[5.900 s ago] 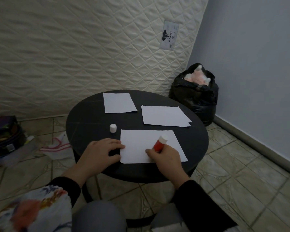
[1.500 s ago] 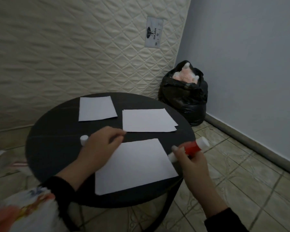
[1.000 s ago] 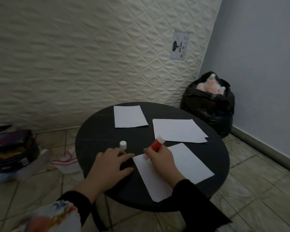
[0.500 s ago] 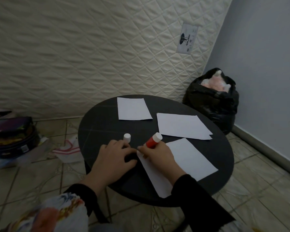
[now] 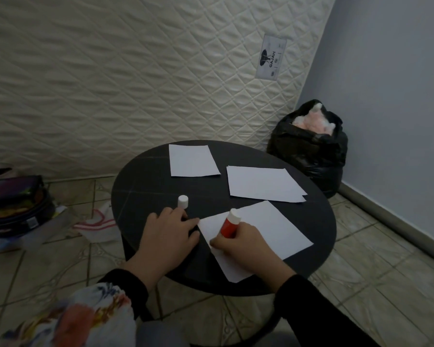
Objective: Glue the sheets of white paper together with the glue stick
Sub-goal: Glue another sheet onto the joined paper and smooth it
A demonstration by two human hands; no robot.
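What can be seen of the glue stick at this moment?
The glue stick is a small cylinder with a red body and a white end pointing up and away, tilted slightly. The right hand grips its lower part, hiding the tip, over the near sheet of paper. Its white cap stands apart on the table.

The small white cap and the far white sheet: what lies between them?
Head view: only bare round black table between small white cap and far white sheet.

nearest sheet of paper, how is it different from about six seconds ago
The nearest sheet has been turned from square-on to a diagonal. The right hand still holds the glue stick, now near its left edge; the left hand is off it. Cap and far sheets unchanged.
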